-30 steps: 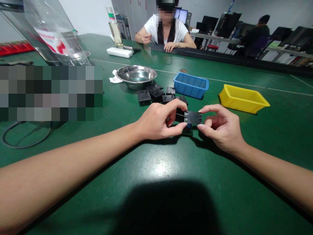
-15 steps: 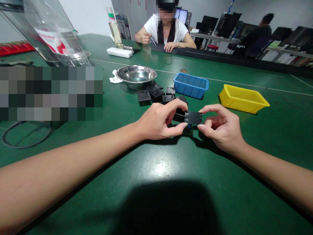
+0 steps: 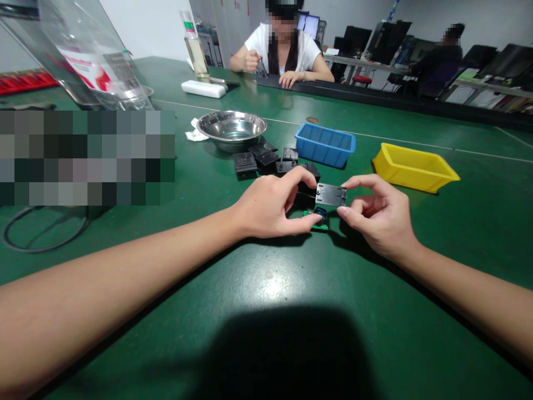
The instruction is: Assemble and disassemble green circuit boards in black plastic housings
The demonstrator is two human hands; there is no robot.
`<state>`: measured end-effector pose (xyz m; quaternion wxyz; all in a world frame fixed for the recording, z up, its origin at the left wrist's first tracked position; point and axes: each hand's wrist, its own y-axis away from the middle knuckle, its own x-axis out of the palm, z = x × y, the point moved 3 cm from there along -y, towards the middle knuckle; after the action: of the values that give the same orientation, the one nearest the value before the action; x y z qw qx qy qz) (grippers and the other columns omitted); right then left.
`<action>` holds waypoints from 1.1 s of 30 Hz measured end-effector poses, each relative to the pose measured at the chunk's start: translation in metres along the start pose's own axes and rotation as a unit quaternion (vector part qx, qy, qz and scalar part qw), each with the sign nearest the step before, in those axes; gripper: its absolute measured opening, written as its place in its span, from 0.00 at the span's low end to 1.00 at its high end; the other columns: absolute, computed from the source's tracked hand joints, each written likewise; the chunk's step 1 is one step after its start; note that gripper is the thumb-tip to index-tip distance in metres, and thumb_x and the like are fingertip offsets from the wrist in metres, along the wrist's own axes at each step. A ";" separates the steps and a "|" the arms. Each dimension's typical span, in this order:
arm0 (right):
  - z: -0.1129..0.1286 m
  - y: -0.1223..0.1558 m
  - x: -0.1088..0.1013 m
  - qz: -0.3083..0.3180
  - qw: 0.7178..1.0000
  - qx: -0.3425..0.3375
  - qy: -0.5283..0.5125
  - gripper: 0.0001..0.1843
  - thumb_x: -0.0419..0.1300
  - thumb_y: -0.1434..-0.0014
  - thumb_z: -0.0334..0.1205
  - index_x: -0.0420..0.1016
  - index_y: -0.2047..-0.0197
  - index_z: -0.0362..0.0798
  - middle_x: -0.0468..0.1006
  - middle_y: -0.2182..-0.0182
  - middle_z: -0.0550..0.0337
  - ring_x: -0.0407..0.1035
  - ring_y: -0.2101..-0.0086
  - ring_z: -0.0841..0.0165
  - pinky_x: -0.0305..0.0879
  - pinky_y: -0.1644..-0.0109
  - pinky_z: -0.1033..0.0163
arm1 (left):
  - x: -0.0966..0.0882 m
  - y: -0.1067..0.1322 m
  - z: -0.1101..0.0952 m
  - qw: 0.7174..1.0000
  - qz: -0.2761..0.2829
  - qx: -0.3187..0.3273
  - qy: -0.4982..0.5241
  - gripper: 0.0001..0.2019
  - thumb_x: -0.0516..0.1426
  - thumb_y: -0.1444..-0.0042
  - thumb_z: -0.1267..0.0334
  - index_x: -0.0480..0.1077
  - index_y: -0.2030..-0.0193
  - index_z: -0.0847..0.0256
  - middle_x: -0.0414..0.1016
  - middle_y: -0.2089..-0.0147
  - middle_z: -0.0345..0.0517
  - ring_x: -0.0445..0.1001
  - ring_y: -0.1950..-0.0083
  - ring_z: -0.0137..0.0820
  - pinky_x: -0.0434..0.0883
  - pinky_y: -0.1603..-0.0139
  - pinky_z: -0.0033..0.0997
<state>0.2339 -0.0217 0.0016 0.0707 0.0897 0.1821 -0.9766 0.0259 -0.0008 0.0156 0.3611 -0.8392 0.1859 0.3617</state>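
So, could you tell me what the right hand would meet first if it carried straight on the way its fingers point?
The right hand points left, toward the left hand. It already pinches the black plastic cover, so beyond that it would probably meet the left hand's fingertips first, though depth is hard to judge.

One steel bowl (image 3: 231, 129), one blue bin (image 3: 325, 145), one yellow bin (image 3: 414, 167), two hands: left hand (image 3: 272, 205), right hand (image 3: 381, 216).

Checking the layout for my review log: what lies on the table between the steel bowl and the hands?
In the head view, a cluster of black plastic parts lies between the steel bowl and the left hand and right hand.
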 end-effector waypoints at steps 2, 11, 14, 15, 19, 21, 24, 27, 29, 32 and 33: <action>0.000 -0.001 -0.001 -0.025 1.000 0.005 0.010 0.17 0.71 0.47 0.37 0.72 0.56 0.51 0.64 0.86 0.75 0.54 0.86 0.76 0.51 0.81 0.68 | 0.001 -0.001 0.000 0.999 0.030 -0.010 -0.044 0.21 0.64 0.47 0.48 0.71 0.54 0.62 0.67 0.80 0.30 0.68 0.79 0.26 0.56 0.74 0.25; -0.009 -0.009 -0.007 -0.073 0.986 0.074 0.130 0.17 0.69 0.51 0.40 0.74 0.58 0.46 0.66 0.85 0.73 0.55 0.83 0.76 0.49 0.78 0.67 | 0.008 -0.001 0.001 0.977 0.142 0.004 -0.160 0.18 0.63 0.43 0.45 0.78 0.58 0.58 0.74 0.77 0.38 0.72 0.76 0.31 0.53 0.74 0.27; -0.010 -0.011 -0.009 -0.075 0.982 0.072 0.158 0.16 0.69 0.51 0.42 0.75 0.59 0.46 0.68 0.83 0.71 0.57 0.81 0.75 0.53 0.75 0.66 | 0.009 -0.001 0.001 0.981 0.137 0.015 -0.139 0.15 0.63 0.41 0.50 0.77 0.58 0.59 0.74 0.77 0.37 0.71 0.77 0.29 0.53 0.74 0.27; -0.011 -0.011 -0.009 -0.077 0.981 0.071 0.166 0.16 0.69 0.51 0.43 0.75 0.59 0.46 0.68 0.83 0.71 0.57 0.81 0.74 0.53 0.75 0.65 | 0.009 -0.001 0.001 0.982 0.133 0.019 -0.133 0.14 0.63 0.41 0.51 0.77 0.57 0.59 0.73 0.78 0.36 0.70 0.77 0.29 0.53 0.74 0.27; -0.013 -0.012 -0.011 -0.066 0.973 0.071 0.211 0.16 0.68 0.49 0.45 0.74 0.60 0.47 0.69 0.81 0.69 0.59 0.79 0.73 0.55 0.72 0.63 | 0.009 0.001 0.001 0.986 0.106 0.044 -0.117 0.14 0.63 0.41 0.52 0.76 0.55 0.60 0.72 0.79 0.34 0.70 0.78 0.27 0.54 0.74 0.26; -0.015 -0.013 -0.012 -0.057 0.969 0.073 0.231 0.16 0.67 0.48 0.46 0.72 0.59 0.48 0.70 0.80 0.69 0.60 0.79 0.72 0.55 0.71 0.63 | 0.008 0.002 0.001 0.988 0.092 0.058 -0.111 0.14 0.63 0.40 0.52 0.75 0.55 0.60 0.72 0.79 0.34 0.70 0.78 0.27 0.54 0.74 0.26; -0.019 -0.014 -0.011 -0.045 0.966 0.069 0.245 0.17 0.67 0.47 0.45 0.68 0.58 0.50 0.69 0.79 0.70 0.61 0.78 0.71 0.56 0.70 0.62 | 0.008 0.003 0.000 0.989 0.077 0.072 -0.105 0.14 0.63 0.40 0.52 0.75 0.55 0.60 0.71 0.79 0.34 0.70 0.78 0.26 0.55 0.74 0.26; -0.018 -0.014 -0.009 -0.036 0.973 0.044 0.223 0.17 0.66 0.46 0.43 0.64 0.57 0.51 0.69 0.78 0.71 0.61 0.77 0.71 0.57 0.70 0.63 | 0.007 0.003 0.000 0.989 0.063 0.082 -0.103 0.14 0.63 0.39 0.52 0.76 0.55 0.60 0.71 0.80 0.33 0.70 0.79 0.26 0.55 0.75 0.26; -0.013 -0.012 -0.007 -0.031 0.979 0.003 0.202 0.12 0.64 0.43 0.41 0.65 0.58 0.51 0.69 0.77 0.70 0.62 0.76 0.71 0.58 0.69 0.62 | 0.006 0.004 -0.001 0.989 0.052 0.088 -0.102 0.14 0.62 0.39 0.52 0.76 0.54 0.60 0.70 0.80 0.32 0.70 0.78 0.25 0.56 0.75 0.25; -0.002 -0.006 -0.004 -0.005 0.974 -0.090 0.207 0.02 0.61 0.40 0.36 0.70 0.64 0.50 0.72 0.74 0.65 0.67 0.72 0.69 0.63 0.64 0.61 | 0.005 0.004 0.000 0.990 0.032 0.092 -0.099 0.14 0.62 0.38 0.52 0.75 0.54 0.60 0.70 0.80 0.32 0.71 0.78 0.25 0.57 0.75 0.25; 0.002 -0.003 -0.003 0.012 0.970 -0.122 0.212 0.02 0.61 0.40 0.34 0.72 0.64 0.50 0.74 0.73 0.64 0.68 0.71 0.69 0.64 0.63 0.61 | 0.005 0.004 0.000 0.991 0.027 0.092 -0.097 0.15 0.62 0.38 0.51 0.75 0.53 0.60 0.70 0.80 0.32 0.71 0.78 0.25 0.57 0.75 0.24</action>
<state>0.2359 -0.0192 0.0052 0.0523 0.2878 0.3093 -0.9049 0.0266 -0.0040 0.0103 0.4430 -0.7584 0.2048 0.4321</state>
